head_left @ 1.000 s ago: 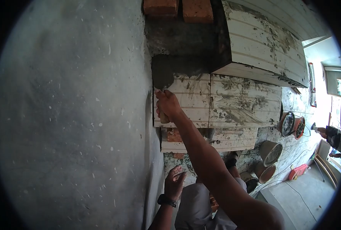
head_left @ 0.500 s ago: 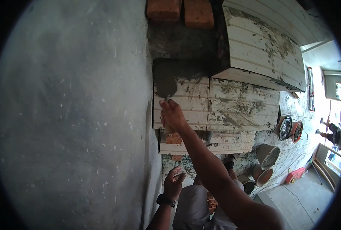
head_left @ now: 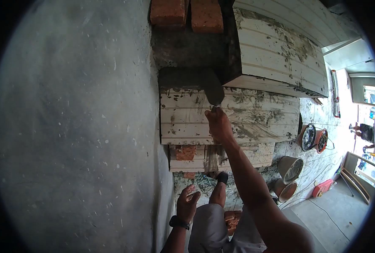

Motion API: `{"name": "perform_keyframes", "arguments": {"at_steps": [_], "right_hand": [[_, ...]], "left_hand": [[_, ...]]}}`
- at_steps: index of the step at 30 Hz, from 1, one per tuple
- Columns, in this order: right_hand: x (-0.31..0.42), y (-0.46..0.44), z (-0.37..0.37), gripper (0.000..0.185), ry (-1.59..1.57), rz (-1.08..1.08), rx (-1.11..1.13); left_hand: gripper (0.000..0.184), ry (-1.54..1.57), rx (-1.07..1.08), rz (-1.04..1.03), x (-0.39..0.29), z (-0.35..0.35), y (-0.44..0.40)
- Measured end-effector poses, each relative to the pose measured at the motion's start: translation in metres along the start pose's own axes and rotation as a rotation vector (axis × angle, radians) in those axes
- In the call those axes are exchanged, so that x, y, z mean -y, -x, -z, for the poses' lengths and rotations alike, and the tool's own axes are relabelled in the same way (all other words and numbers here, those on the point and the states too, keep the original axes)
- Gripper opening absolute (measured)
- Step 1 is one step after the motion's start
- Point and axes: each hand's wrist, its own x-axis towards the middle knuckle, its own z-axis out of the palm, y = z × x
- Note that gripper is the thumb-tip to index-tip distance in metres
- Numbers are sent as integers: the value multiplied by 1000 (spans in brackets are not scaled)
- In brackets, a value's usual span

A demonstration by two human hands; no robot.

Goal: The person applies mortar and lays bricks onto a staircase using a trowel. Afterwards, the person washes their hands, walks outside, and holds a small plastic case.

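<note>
My right hand [head_left: 220, 126] is wrapped round the handle of a trowel [head_left: 214, 92]. Its dark blade lies at the edge of wet grey mortar [head_left: 179, 78], where the mortar meets the stained white grooved step [head_left: 187, 111]. Lower down, beside the wall, my left hand [head_left: 188, 203] hangs with fingers apart and slightly bent, apparently holding nothing. It wears a black watch [head_left: 179, 222]. A brick piece [head_left: 185, 152] sits on the lower step [head_left: 259, 154].
A plastered wall [head_left: 73, 126] fills the left side. Two bricks [head_left: 167, 12] lie above the mortar. A grooved white block [head_left: 280, 50] juts out on the right. Several buckets [head_left: 289, 168] and a red case [head_left: 322, 188] stand on the floor. A person [head_left: 366, 133] is far right.
My right hand has moved the trowel rightward along the mortar edge, away from the wall. My left hand stays low, its fingers now a little more spread. The view has shifted slightly.
</note>
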Motion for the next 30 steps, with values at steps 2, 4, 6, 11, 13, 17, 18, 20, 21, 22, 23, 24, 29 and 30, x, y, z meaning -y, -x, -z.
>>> {"name": "perform_keyframes", "arguments": {"at_steps": [2, 4, 6, 11, 13, 17, 18, 20, 21, 22, 23, 24, 29, 30], "right_hand": [[0, 12, -1, 38, 80, 36, 10], [18, 25, 2, 38, 155, 68, 19], [43, 35, 2, 40, 291, 34, 129], [48, 18, -13, 41, 324, 42, 219], [47, 14, -6, 41, 371, 73, 200], [30, 14, 26, 40, 394, 79, 133], [24, 11, 33, 39, 397, 56, 106], [9, 7, 43, 35, 359, 33, -25], [4, 7, 43, 35, 358, 35, -24], [-1, 7, 42, 36, 355, 24, -85], [-6, 7, 40, 36, 354, 12, -146], [-5, 14, 35, 36, 354, 10, -145], [-10, 35, 0, 35, 155, 89, -225], [-11, 35, -3, 35, 154, 87, -226]], "left_hand": [[46, 14, 3, 11, 3, -1, 0], [46, 21, 8, 23, 3, 0, 1], [47, 48, 3, 26, 1, 1, 1], [47, 14, -3, 38, -2, 3, 1], [48, 16, -4, 38, 1, 2, 0], [48, 47, -1, 55, 0, -2, 2], [47, 33, 0, 40, -3, -3, 1], [47, 25, 4, 22, -1, -3, 1], [47, 18, 6, 9, 0, -3, 1], [47, 18, 3, 10, 0, -2, 1], [47, 26, 2, 31, -1, 0, 1], [47, 32, 3, 53, -2, 0, 1], [47, -4, 2, 54, -7, 3, 2], [47, -6, 4, 44, -7, 2, 2]]}}
